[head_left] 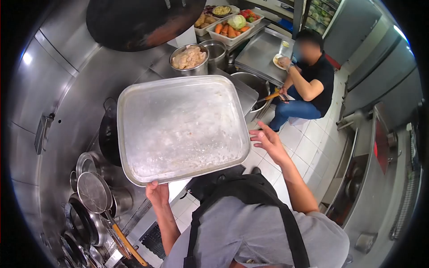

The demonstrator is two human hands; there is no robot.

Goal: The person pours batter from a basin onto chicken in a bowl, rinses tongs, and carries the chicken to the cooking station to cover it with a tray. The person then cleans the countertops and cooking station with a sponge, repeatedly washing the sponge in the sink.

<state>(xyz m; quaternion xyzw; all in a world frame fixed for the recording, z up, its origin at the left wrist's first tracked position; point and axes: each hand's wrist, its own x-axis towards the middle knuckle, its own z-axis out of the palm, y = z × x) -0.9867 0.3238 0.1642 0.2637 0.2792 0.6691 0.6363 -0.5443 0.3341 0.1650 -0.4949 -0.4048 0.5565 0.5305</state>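
A large rectangular metal tray (pixel 183 129) with a raised rim is held up in front of me, its scuffed, water-spotted face towards the camera. My left hand (pixel 157 194) grips its lower left edge, with the thumb at the rim and the other fingers mostly hidden behind. Beside the tray's right edge is my right hand (pixel 269 142), fingers spread apart, the tips at or very near the rim. Whether they touch it, I cannot tell.
A steel pot of raw chicken (pixel 189 58) stands beyond the tray, below a hanging wok (pixel 140 22). Crates of vegetables (pixel 230 30) are behind. A seated person (pixel 313 80) eats at right. A strainer (pixel 94 192) and several pans crowd the lower left.
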